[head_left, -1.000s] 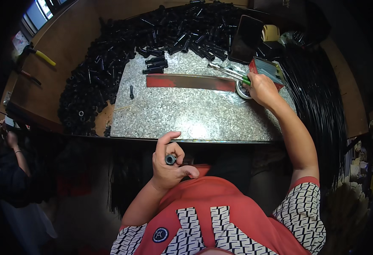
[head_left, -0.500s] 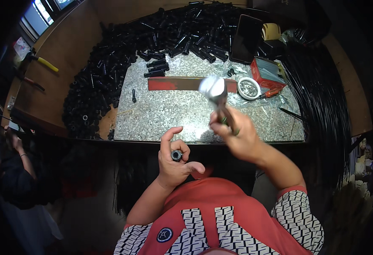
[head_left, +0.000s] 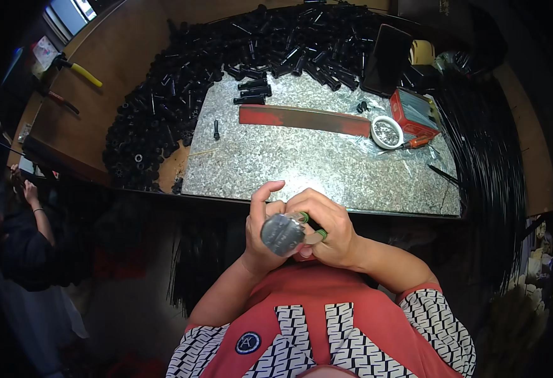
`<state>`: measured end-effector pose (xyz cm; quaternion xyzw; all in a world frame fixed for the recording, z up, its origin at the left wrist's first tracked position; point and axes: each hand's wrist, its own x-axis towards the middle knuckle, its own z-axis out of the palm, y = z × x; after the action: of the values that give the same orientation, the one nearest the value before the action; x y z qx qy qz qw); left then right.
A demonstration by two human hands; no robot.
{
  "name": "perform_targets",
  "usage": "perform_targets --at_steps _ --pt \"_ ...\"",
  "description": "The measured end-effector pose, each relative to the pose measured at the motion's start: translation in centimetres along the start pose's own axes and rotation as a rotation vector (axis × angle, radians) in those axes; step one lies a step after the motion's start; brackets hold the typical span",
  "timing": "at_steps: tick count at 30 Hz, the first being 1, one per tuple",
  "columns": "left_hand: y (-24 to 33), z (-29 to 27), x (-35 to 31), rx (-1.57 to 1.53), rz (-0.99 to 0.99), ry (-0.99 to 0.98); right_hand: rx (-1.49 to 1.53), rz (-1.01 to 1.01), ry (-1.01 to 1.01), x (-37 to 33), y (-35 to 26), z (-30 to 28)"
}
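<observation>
Just in front of the slab's near edge, my two hands meet. My right hand (head_left: 327, 230) grips a pair of pincers (head_left: 282, 235), with a broad rounded grey metal head and green on the two handles. The head covers the palm side of my left hand (head_left: 256, 230). Its index finger points up and to the right, and the other fingers are curled. Half a second ago these curled fingers held a short black tube, end up; the pincers' head now hides it.
A red-brown bar (head_left: 302, 120) lies across the speckled slab (head_left: 257, 167). A white bowl (head_left: 387, 132) of small metal bits, an orange-handled tool (head_left: 415, 143) and a red box (head_left: 413, 113) stand right. Black tubes (head_left: 163, 94) are heaped behind and left; black rods (head_left: 494, 151) hang right.
My right hand has brought the pincers down and left from above the slab to my left hand. The view has shifted slightly, moving the bench rightward in the picture.
</observation>
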<state>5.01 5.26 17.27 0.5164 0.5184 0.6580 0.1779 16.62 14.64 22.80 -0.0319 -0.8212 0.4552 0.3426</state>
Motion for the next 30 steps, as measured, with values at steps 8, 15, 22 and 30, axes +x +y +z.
perform_targets --at_steps 8,15,22,30 --pt "0.2 -1.0 0.5 0.012 -0.002 -0.071 -0.020 -0.031 -0.004 0.9 0.2 0.0" --pt "0.6 -1.3 0.5 -0.013 -0.073 -0.102 -0.027 0.005 -0.022 0.8 -0.1 0.3" --pt "1.1 -1.1 0.2 0.105 -0.050 -0.037 0.001 -0.017 -0.019 0.6 0.2 0.4" --pt "-0.3 -1.5 0.3 -0.057 -0.128 -0.083 -0.011 -0.092 0.004 0.6 1.0 0.7"
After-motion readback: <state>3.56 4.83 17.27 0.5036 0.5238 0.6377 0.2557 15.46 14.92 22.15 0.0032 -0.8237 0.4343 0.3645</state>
